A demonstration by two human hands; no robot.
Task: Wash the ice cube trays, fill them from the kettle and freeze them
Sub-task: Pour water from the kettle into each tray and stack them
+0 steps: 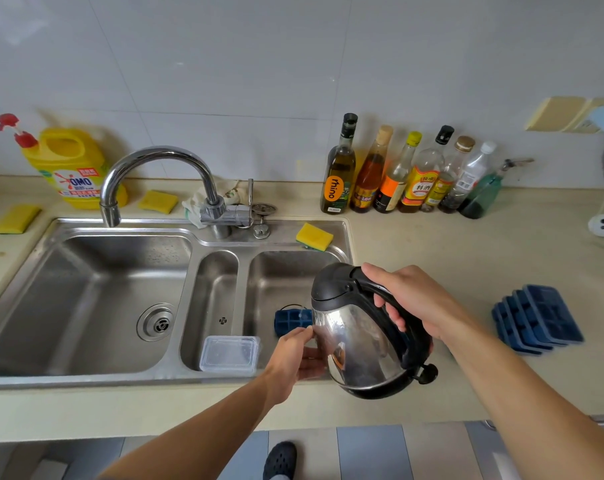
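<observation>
Right hand [409,299] grips one kettle [356,337] (four trays [542,317] stacked aside); left hand [293,356]: grip unclear.

Your right hand [418,299] grips the black handle [414,329] of the tilted stainless-steel kettle [356,344] above the sink's right basin [279,271]. Your left hand [293,358] touches its side, beside a dark-blue ice cube tray [290,320].

"OMO" on the yellow jug [72,166]; "rhino" on the dark bottle [339,174].
</observation>
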